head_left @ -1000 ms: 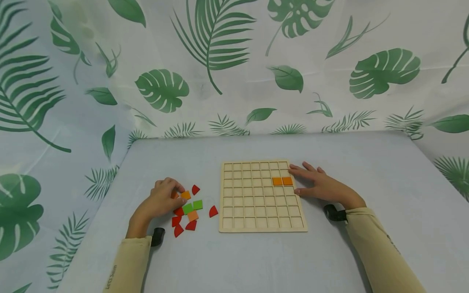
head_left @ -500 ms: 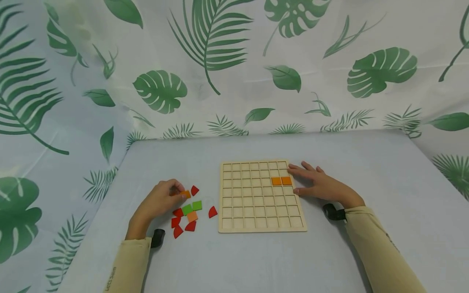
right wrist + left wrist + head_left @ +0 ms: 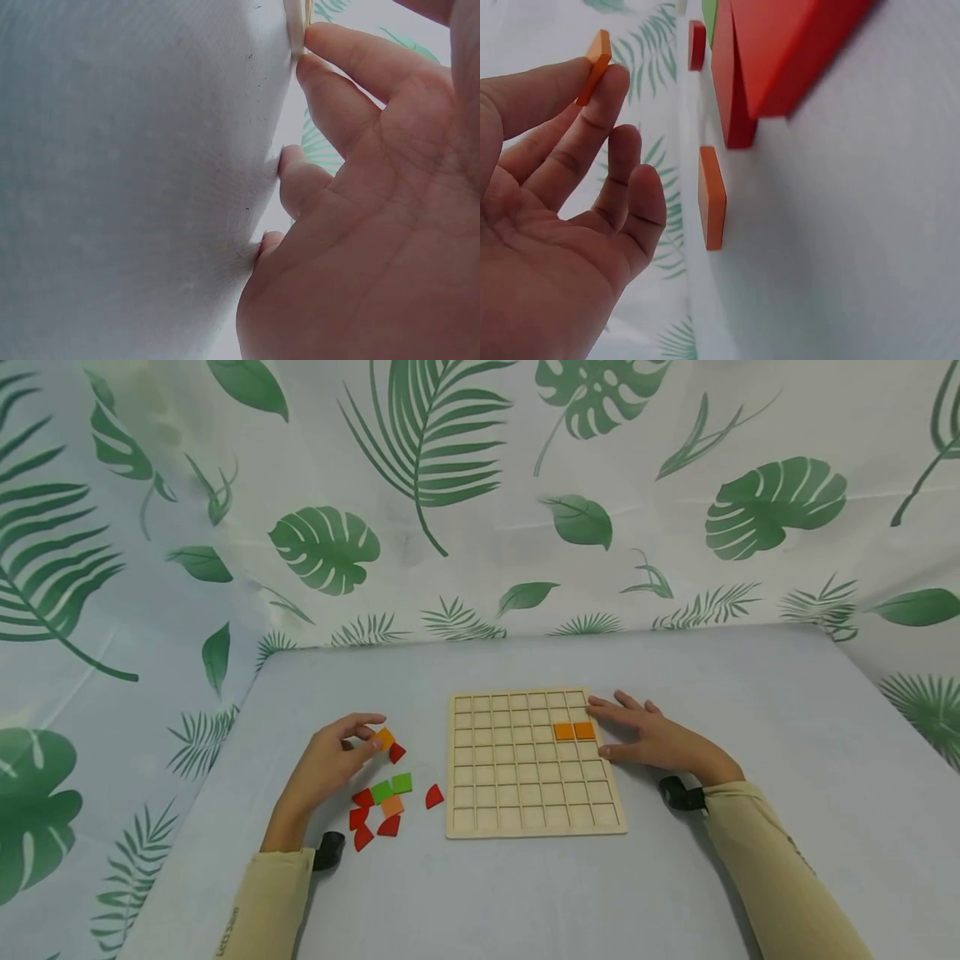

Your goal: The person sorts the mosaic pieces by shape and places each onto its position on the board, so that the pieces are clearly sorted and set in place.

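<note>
My left hand [image 3: 328, 760] pinches an orange square tile [image 3: 595, 66] between thumb and fingertip, raised off the table left of the board. Below that hand, in the left wrist view, another orange tile [image 3: 712, 199] lies on the table; the hand hides it in the head view. A wooden grid board [image 3: 507, 773] lies flat in the middle, with two orange tiles [image 3: 573, 732] side by side in its cells near the right edge. At that edge rests my right hand [image 3: 656, 742], fingers spread, with fingertips [image 3: 319, 36] touching the board's side and others on the table.
Near the left hand are two green square tiles [image 3: 392, 787], a lighter orange tile [image 3: 392, 807] and several red pieces [image 3: 363, 837]. One red quarter-round piece [image 3: 434, 796] lies close to the board's left edge. A leaf-print cloth [image 3: 465, 527] hangs behind the table.
My left hand has picked up the orange tile from the pile and lifted it slightly up and away. The right hand stays at the board's edge. The head view has shifted slightly.
</note>
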The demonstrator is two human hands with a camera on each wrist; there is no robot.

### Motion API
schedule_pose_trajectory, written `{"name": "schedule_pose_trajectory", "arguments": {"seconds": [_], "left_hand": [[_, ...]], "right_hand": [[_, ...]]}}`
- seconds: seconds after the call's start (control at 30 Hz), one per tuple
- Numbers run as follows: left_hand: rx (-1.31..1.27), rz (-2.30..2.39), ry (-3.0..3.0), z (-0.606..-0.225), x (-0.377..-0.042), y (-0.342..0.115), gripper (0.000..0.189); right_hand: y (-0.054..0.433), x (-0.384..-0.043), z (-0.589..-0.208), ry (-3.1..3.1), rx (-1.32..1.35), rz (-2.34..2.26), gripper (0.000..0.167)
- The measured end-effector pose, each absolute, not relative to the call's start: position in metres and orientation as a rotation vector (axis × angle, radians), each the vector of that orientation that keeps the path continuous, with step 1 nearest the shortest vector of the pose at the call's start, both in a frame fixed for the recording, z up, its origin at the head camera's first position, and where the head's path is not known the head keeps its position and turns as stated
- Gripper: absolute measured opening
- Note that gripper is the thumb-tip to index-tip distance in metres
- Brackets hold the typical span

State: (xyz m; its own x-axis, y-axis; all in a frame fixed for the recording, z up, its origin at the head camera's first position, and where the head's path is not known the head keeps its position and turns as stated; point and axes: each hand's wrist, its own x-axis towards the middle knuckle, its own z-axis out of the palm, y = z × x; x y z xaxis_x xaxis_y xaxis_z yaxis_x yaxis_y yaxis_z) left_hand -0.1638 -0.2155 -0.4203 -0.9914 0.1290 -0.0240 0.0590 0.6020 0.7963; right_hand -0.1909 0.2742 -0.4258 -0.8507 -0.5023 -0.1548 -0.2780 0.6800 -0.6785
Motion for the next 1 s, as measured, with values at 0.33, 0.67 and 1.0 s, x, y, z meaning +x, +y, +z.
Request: {"name": "schedule_pose_trajectory", "arguments": {"seconds": [0.33,0.67,1.0], "left_hand": [[0.148,1.453,2.679,-0.42,-0.163,-0.208,0.029],[0.168,1.567,2.563,-0.413,-0.169,-0.193,0.03],[0.166,1.668,2.461,-0.407,-0.179,-0.169,0.028]], "right_hand": [[0.274,-0.191,-0.426,2.566,-0.625,-0.958,0.079],[0.274,-0.191,-0.427,2.572,-0.622,-0.945,0.079],[0.274,-0.191,-0.427,2.578,-0.623,-0.934,0.08]]}}
